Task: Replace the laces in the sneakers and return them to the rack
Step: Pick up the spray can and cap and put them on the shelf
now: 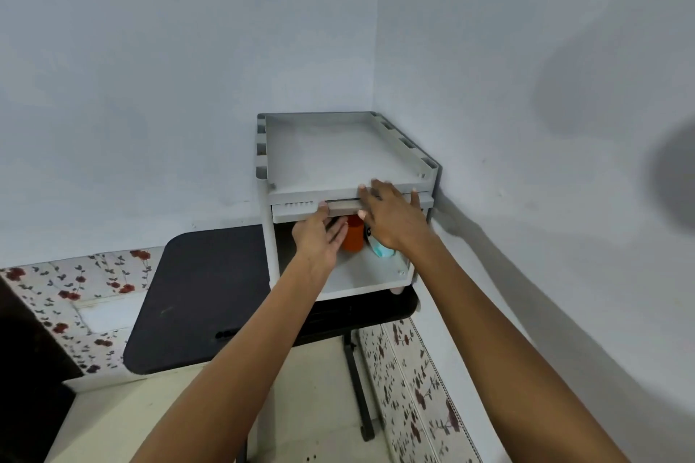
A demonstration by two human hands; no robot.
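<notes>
A grey plastic rack (338, 150) stands on a dark table (203, 297) in the room's corner. Both my hands reach into its front opening. My left hand (319, 237) has its fingers stretched toward an orange shoe-like thing (354, 237) on the lower shelf, its thumb up by the shelf's front lip. My right hand (391, 218) is spread flat with straight fingers over the front edge of the upper shelf, in front of a light blue sneaker part (381, 250). Most of both items is hidden behind my hands. I see no laces.
The rack's top tray is bare and has raised side rails. The table has a black leg with a wheel (361, 387) underneath. Flower-patterned skirting tiles (413, 387) run along pale blue walls. A cream floor lies below.
</notes>
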